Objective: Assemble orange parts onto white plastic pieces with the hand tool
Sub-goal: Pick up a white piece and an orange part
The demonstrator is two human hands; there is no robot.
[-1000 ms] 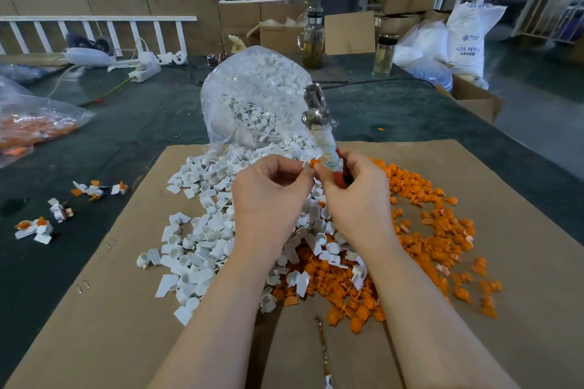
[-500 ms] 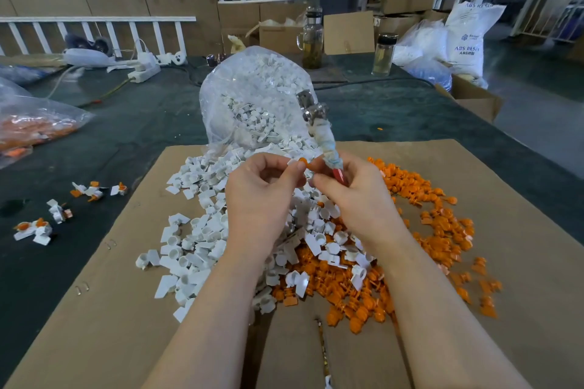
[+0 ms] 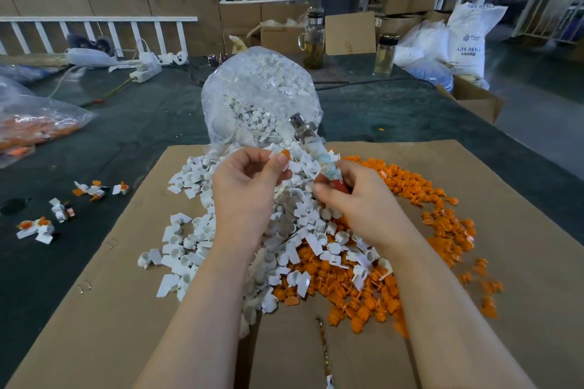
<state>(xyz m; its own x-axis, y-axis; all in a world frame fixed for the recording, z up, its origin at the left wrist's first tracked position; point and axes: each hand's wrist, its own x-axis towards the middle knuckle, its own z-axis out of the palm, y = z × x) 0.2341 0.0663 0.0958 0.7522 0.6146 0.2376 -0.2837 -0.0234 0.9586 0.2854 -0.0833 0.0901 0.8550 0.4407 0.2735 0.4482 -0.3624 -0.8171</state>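
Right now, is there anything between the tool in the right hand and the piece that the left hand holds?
Nothing visible. The left hand pinches the piece above the pile, and the tool in the right hand stands beside it with only open air between them.

My landmark is the tall glass jar with a handle [image 3: 313, 41], standing on the dark green table covering [image 3: 132, 123]. Right of it stands a smaller clear bottle with a black cap [image 3: 385, 55]. Further right leans a white printed resin sack [image 3: 467, 38]. Far left of it lies a white power strip [image 3: 146, 70].
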